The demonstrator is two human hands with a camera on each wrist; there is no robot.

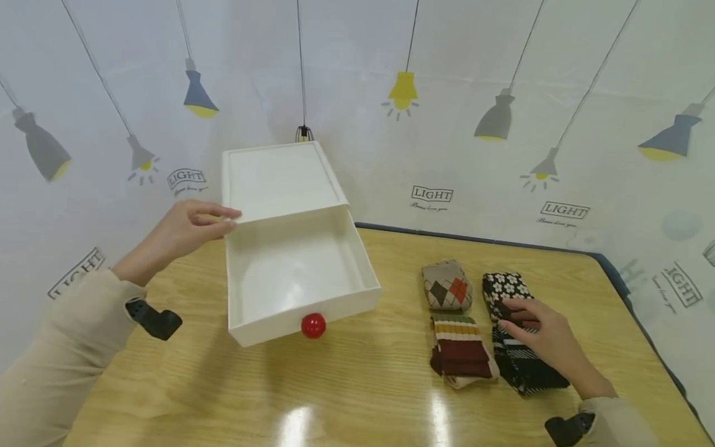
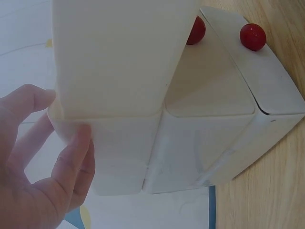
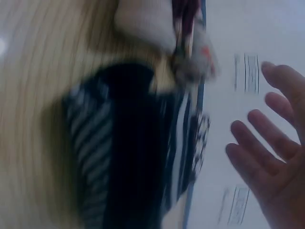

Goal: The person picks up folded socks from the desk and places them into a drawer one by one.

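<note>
A white drawer cabinet (image 1: 279,180) with a pulled-out top drawer (image 1: 304,316) and a red knob (image 1: 313,325) stands at the left. My left hand (image 1: 187,228) grips the cabinet's front left top corner; in the left wrist view my left fingers (image 2: 82,136) lie against its side. My right hand (image 1: 550,338) hovers with loosely bent fingers over black striped socks (image 1: 522,366) and black socks with white flowers (image 1: 497,285); in the right wrist view nothing is in it. Beside these lie beige argyle socks (image 1: 447,285) and maroon socks with striped cuffs (image 1: 460,351), all folded.
Two lower drawers, a middle one (image 2: 209,81) and a bottom one (image 2: 257,62), are closed under the pulled-out one. The wooden table (image 1: 363,397) ends at a dark edge (image 1: 447,233) before a lamp-printed wall sheet (image 1: 357,93). Inside the pulled-out drawer, the white floor shows bare.
</note>
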